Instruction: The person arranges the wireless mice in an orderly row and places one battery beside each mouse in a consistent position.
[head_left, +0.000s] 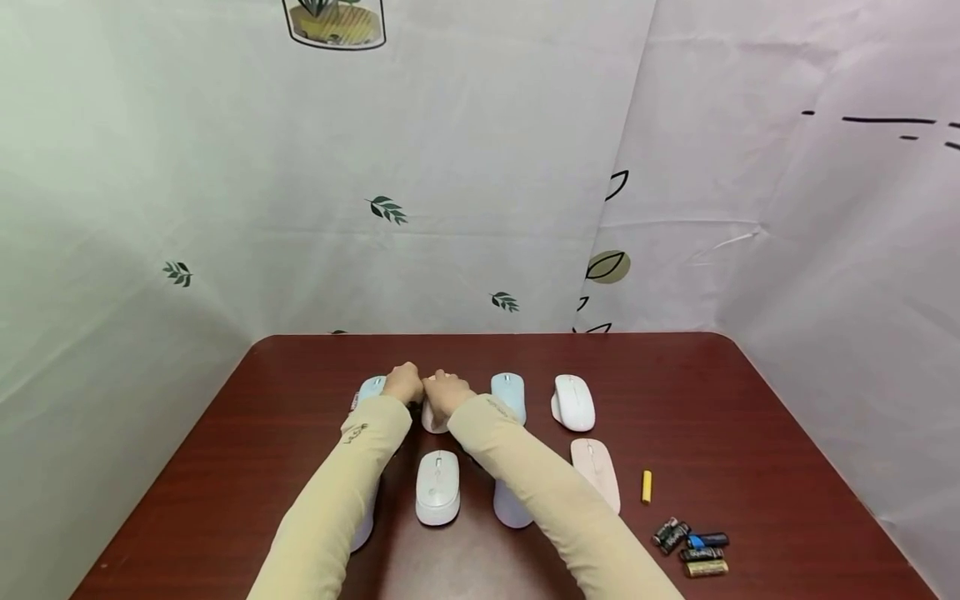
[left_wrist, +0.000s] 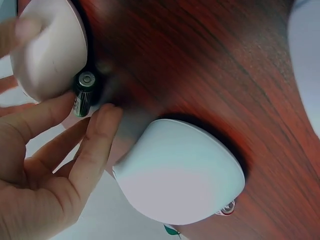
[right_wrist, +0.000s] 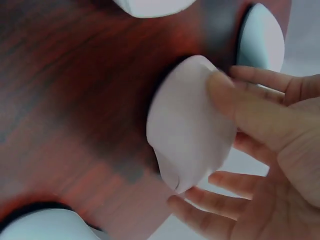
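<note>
At the back of the table my left hand (head_left: 403, 383) pinches a dark cylindrical battery (left_wrist: 84, 95) between thumb and finger. One metal end of it faces the left wrist camera, and it overlaps the edge of a pale pink computer mouse (left_wrist: 50, 55). That same mouse (right_wrist: 192, 122) is gripped by my right hand (head_left: 446, 393), thumb on its rounded top and fingers round the far side. Most of it is hidden behind the hand in the head view. Just left of my left hand lies a light blue mouse (head_left: 372, 387), with a small red-and-white item (left_wrist: 227, 207) beside it.
A white mouse (head_left: 438, 487) lies in front of my hands, between the forearms. Lavender mice (head_left: 513, 504) are partly covered by the sleeves. Rightward are another blue mouse (head_left: 508, 396), a white one (head_left: 574, 403), a pink one (head_left: 595, 467), a yellow battery (head_left: 647, 487) and several dark batteries (head_left: 703, 554).
</note>
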